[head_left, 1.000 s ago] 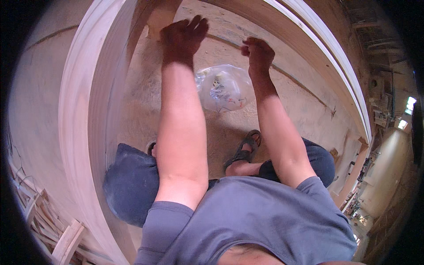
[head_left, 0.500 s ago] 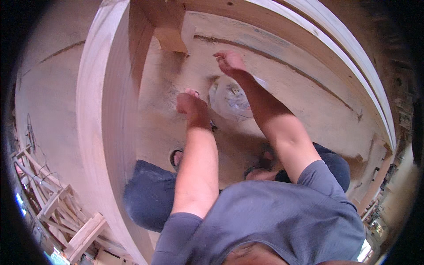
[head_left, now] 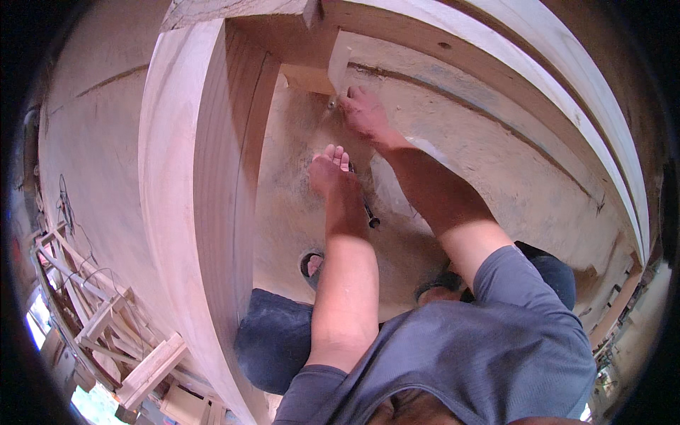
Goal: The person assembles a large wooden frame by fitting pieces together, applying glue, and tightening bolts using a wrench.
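Observation:
My right hand [head_left: 365,115] is closed, its fingertips bunched beside the lower corner of a short wooden block [head_left: 309,79] on the frame. A small round metal piece [head_left: 331,104] shows just left of those fingertips; how it is fixed I cannot tell. What the right fingers hold, if anything, is hidden. Lower and nearer me, my left hand [head_left: 328,172] is turned palm up with its fingers curled in. Its contents, if any, are too small to make out. A dark slim tool [head_left: 370,218] lies on the ground by my left forearm.
A thick wooden post [head_left: 212,177] of the frame rises close on my left. Curved-looking rails [head_left: 538,85] cross the far and right sides. My right forearm partly covers a clear plastic bag [head_left: 397,180]. Scrap wood [head_left: 106,319] is piled at the lower left.
My right hand has moved left from above the plastic bag to the block's corner. The left hand has turned more palm up. The whole view has shifted slightly.

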Demonstrator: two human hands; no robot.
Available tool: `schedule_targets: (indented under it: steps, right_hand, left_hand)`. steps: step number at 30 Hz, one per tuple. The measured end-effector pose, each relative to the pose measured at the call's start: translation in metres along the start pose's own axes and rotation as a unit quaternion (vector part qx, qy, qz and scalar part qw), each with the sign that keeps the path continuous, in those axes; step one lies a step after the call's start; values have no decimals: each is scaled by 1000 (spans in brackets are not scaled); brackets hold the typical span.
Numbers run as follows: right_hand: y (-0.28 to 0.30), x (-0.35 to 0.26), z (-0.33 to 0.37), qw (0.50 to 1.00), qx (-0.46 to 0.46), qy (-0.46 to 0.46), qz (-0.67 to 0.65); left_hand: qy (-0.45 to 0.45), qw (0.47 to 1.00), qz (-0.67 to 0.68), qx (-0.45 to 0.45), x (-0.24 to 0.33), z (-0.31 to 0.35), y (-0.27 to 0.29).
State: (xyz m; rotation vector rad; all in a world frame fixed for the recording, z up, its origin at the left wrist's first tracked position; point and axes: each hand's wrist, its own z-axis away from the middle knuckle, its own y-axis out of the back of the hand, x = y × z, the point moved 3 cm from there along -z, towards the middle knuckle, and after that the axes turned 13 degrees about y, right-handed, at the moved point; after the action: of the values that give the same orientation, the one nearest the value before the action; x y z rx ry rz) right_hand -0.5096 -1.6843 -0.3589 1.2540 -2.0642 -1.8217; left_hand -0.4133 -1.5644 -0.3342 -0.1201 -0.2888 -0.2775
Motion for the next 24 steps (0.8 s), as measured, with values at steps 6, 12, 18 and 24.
schedule_targets:
  steps: [6, 12, 18, 24]
  right_hand:
    - [0, -8, 3, 999, 36, 12, -35]
    - [-5, -8, -7, 997, -54, 54, 19]
    - [-8, -24, -11, 991, -105, 82, 21]
    - [6, -5, 9, 990, -32, -86, -105]
  left_hand:
    - [-14, 999, 17, 34, 6, -8, 4]
    - [12, 999, 15, 47, -2, 2, 6]
    - [-13, 1000, 12, 22, 6, 3, 5]
    - [-27, 999, 8, -28, -7, 30, -28]
